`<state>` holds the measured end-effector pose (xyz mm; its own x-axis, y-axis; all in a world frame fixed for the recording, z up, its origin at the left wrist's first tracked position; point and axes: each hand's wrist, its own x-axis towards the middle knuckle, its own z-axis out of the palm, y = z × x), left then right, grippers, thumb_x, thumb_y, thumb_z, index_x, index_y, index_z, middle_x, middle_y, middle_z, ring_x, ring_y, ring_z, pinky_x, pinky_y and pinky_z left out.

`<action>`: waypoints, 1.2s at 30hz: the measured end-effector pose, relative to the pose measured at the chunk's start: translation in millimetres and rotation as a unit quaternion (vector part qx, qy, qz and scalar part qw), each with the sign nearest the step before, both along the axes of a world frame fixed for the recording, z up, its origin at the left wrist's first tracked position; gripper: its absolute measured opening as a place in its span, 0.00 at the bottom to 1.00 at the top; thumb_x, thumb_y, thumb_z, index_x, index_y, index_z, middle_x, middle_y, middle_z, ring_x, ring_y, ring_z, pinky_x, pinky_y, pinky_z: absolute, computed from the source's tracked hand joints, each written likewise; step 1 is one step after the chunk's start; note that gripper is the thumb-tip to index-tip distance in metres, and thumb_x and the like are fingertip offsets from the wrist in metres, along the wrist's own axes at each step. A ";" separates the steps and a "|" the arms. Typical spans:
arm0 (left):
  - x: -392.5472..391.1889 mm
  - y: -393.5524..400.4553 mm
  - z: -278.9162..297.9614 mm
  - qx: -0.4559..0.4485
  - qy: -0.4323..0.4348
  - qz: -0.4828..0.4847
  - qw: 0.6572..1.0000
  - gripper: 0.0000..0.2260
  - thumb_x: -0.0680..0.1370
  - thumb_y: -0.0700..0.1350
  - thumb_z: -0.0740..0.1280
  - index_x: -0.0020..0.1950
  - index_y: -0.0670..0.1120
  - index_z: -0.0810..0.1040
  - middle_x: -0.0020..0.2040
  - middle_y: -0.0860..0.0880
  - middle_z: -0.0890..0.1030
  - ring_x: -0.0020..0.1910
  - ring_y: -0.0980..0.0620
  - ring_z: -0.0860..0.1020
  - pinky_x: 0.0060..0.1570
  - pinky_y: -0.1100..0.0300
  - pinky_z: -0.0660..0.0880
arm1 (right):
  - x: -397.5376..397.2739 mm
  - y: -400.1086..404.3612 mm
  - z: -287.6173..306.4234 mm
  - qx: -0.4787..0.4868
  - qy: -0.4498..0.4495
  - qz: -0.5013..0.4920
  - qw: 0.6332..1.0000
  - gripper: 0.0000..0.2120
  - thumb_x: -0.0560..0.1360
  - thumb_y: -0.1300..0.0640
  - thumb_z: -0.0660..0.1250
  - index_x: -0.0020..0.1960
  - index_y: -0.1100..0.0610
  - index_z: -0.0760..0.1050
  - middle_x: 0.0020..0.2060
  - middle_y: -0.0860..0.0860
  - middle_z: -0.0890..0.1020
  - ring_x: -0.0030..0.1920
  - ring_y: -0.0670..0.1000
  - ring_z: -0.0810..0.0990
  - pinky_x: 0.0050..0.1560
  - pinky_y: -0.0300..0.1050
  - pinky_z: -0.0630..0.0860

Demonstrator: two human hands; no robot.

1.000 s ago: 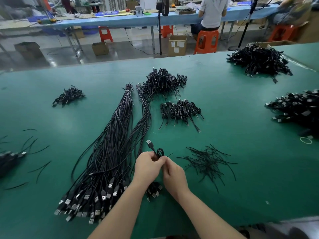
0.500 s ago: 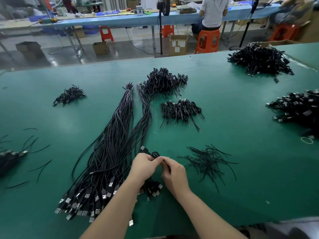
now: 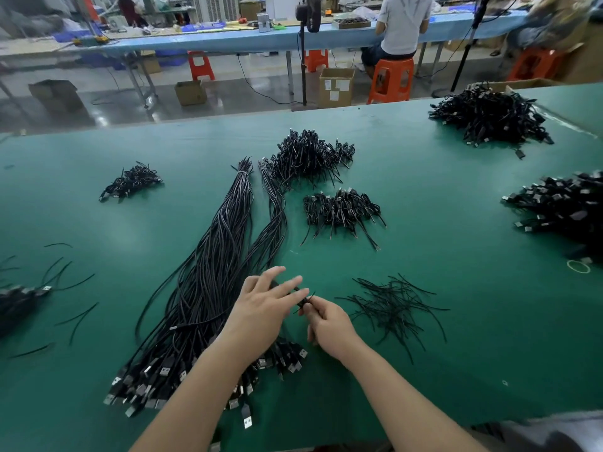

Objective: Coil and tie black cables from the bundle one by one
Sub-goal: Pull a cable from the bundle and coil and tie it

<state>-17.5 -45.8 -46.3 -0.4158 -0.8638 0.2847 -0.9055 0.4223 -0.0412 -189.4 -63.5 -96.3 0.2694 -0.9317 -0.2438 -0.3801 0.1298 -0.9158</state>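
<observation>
On the green table (image 3: 424, 256) the person works just beside the near end of the long bundle (image 3: 212, 275) of black cables. The right hand (image 3: 329, 324) has its fingers curled and pinches a small coiled cable (image 3: 305, 300) — a thin tie end sticks out from it. The left hand (image 3: 261, 308) lies over the same coil with fingers straight and spread, the fingertips touching it; most of the coil is hidden under this hand. To the right lies a loose heap of ties (image 3: 391, 308), and further away a pile of finished coils (image 3: 342, 210).
</observation>
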 end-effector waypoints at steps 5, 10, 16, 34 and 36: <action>-5.5 -5.4 2.5 -0.023 0.018 -0.037 0.999 0.14 0.68 0.50 0.81 0.53 0.54 0.86 0.60 0.54 0.84 0.67 0.46 0.78 0.59 0.51 0.66 | -5.0 -2.1 0.8 0.023 -0.019 0.038 0.999 0.11 0.84 0.51 0.57 0.48 0.47 0.77 0.27 0.51 0.78 0.29 0.49 0.75 0.41 0.48 0.73; -13.1 -6.4 6.9 0.044 0.057 -0.042 0.997 0.12 0.72 0.49 0.78 0.55 0.51 0.86 0.62 0.52 0.83 0.64 0.51 0.79 0.58 0.51 0.76 | -7.0 -3.9 2.0 0.041 -0.038 0.047 0.997 0.10 0.84 0.51 0.57 0.54 0.48 0.77 0.27 0.51 0.77 0.30 0.49 0.75 0.40 0.48 0.72; -5.9 -15.1 -1.8 0.116 0.092 -0.032 0.988 0.17 0.81 0.52 0.66 0.71 0.56 0.76 0.75 0.59 0.70 0.72 0.59 0.69 0.69 0.59 0.58 | -7.9 -4.9 2.6 0.075 -0.071 0.039 0.994 0.11 0.84 0.51 0.57 0.51 0.49 0.77 0.27 0.51 0.76 0.31 0.51 0.75 0.38 0.48 0.72; -28.6 -7.5 -17.7 0.247 0.395 0.193 0.863 0.06 0.79 0.46 0.70 0.46 0.58 0.81 0.43 0.61 0.82 0.49 0.56 0.79 0.60 0.48 0.75 | -9.6 -3.5 6.1 0.032 -0.013 0.072 0.997 0.09 0.83 0.53 0.56 0.49 0.53 0.73 0.32 0.50 0.74 0.30 0.49 0.74 0.31 0.45 0.72; -27.2 -14.0 -9.9 0.286 0.376 0.213 0.855 0.08 0.78 0.47 0.71 0.41 0.60 0.80 0.43 0.60 0.82 0.51 0.53 0.79 0.63 0.46 0.73 | -8.3 -2.5 5.4 -0.006 0.041 0.083 0.996 0.09 0.83 0.51 0.58 0.50 0.53 0.73 0.34 0.49 0.75 0.31 0.48 0.74 0.32 0.46 0.74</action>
<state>-44.7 -59.8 -56.2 0.0860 -0.9786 -0.1867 -0.6624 -0.1962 0.7230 -197.8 -66.0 -90.9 0.3988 -0.8794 -0.2601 -0.4688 0.0483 -0.8820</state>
